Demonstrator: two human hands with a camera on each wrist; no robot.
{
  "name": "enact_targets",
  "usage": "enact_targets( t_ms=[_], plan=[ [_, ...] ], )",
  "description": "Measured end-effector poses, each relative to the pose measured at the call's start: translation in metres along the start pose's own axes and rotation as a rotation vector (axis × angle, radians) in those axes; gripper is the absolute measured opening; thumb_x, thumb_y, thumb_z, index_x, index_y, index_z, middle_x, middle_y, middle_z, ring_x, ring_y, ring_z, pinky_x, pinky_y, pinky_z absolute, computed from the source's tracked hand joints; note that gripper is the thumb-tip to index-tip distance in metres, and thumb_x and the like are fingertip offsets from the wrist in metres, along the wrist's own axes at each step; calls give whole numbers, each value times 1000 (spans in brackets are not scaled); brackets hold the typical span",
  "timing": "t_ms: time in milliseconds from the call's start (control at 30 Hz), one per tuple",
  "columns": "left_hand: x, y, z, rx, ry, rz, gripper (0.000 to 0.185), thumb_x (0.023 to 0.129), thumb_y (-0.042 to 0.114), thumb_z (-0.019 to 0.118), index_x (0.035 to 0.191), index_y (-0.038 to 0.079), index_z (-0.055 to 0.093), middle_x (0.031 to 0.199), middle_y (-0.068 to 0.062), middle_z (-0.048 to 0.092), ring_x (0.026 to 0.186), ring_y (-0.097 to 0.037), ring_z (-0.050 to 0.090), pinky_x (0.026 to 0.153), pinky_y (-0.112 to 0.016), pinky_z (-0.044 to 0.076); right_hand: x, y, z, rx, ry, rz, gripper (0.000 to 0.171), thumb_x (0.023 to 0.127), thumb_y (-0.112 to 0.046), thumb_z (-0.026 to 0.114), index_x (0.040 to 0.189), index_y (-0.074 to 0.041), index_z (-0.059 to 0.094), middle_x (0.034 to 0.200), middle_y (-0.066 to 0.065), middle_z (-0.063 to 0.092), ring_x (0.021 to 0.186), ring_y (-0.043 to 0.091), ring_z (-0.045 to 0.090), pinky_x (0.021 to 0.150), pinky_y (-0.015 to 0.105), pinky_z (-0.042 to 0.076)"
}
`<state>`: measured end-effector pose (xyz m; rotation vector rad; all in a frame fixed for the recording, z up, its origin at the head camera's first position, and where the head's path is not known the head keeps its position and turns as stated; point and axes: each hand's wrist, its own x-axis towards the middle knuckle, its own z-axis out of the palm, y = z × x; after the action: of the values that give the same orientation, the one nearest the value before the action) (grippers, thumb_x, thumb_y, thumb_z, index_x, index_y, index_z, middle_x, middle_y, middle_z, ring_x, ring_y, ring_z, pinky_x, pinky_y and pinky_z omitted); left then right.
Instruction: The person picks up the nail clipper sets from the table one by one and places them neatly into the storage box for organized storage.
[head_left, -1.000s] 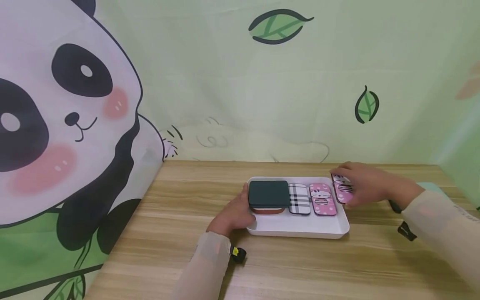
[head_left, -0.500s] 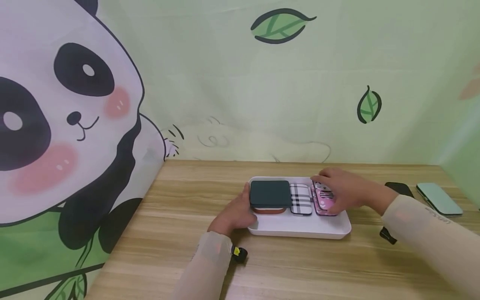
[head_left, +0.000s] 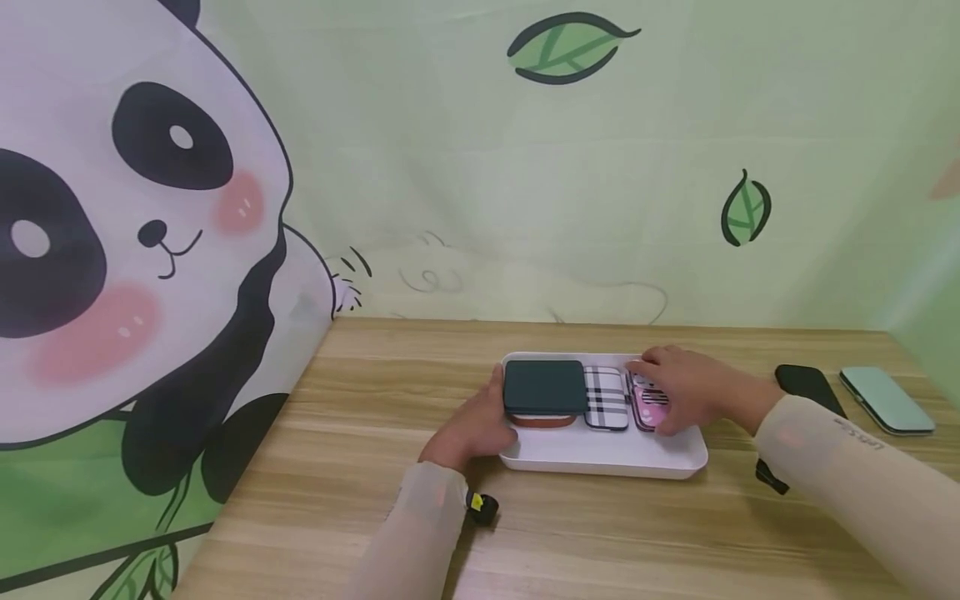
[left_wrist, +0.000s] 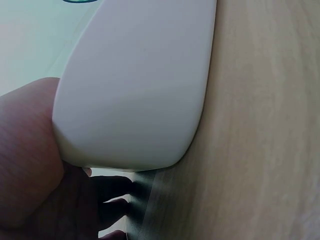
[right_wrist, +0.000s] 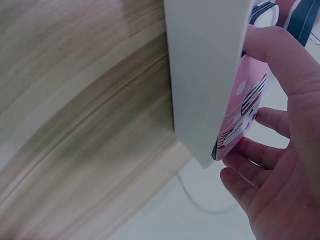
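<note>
Head view: a white tray [head_left: 600,454] sits on a wooden table [head_left: 300,500]. The left hand [head_left: 472,429] grips the tray's left end. The right hand [head_left: 686,392] holds a pink case [head_left: 651,408] at the tray's right, beside a plaid case [head_left: 606,398].

Left wrist view: the fingers [left_wrist: 115,200] seem curled under the tray [left_wrist: 135,90].

Right wrist view: the fingers [right_wrist: 255,152] curl round the pink case [right_wrist: 245,107] inside the tray wall [right_wrist: 205,65].

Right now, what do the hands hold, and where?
The right hand grips the pink case by its long edges. The left hand holds the white tray at its left end.
</note>
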<state>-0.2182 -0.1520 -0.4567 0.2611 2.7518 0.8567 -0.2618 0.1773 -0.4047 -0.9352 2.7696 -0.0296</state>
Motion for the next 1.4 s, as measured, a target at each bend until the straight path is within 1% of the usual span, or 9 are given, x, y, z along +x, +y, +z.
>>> enact_targets(
  t_ms=[167,400,667,867,1133,1267,1400],
  plan=[
    [0,1,0,-4,-5,-7,106,79,13,66,161,6,0,164,-17,24,137,-26,42,118,-42,31,1,2,2,-10,-2,-7,95,72,-48,84,151,-14,44,145,22,47,129,41,47,104,60,42],
    [-1,1,-1,17,-5,-5,105,80,13,66,161,6,0,164,-18,25,142,-29,40,118,-43,31,2,3,6,-11,-7,-5,94,72,-48,83,151,-15,44,145,21,47,129,41,47,103,61,42],
    [-2,2,-1,10,-6,2,106,79,12,67,161,5,0,164,-17,26,135,-27,43,117,-42,32,2,5,7,-18,-8,-7,93,74,-45,82,151,-14,43,147,22,45,132,42,46,105,61,41],
    [-3,4,-2,15,1,-1,104,81,13,66,161,5,0,163,-18,27,136,-27,44,117,-41,32,1,2,7,3,-17,10,94,74,-46,83,153,-15,42,150,22,43,134,44,44,106,63,39],
    [-1,3,-1,16,3,-5,104,81,14,67,161,5,1,164,-17,26,139,-27,42,118,-41,31,-1,2,7,7,-12,6,94,74,-48,83,153,-17,42,151,22,42,134,46,44,106,65,38],
    [-2,4,-3,17,2,-9,105,80,12,66,161,6,0,164,-17,26,137,-26,43,118,-41,31,1,4,9,9,0,5,93,74,-47,83,152,-17,43,150,21,42,134,44,45,106,63,39],
    [-2,4,-3,17,2,4,106,79,12,67,161,4,1,163,-17,27,135,-26,43,117,-41,32,1,5,10,16,4,5,93,74,-47,83,152,-16,43,149,21,43,131,42,47,106,62,40]
  ],
)
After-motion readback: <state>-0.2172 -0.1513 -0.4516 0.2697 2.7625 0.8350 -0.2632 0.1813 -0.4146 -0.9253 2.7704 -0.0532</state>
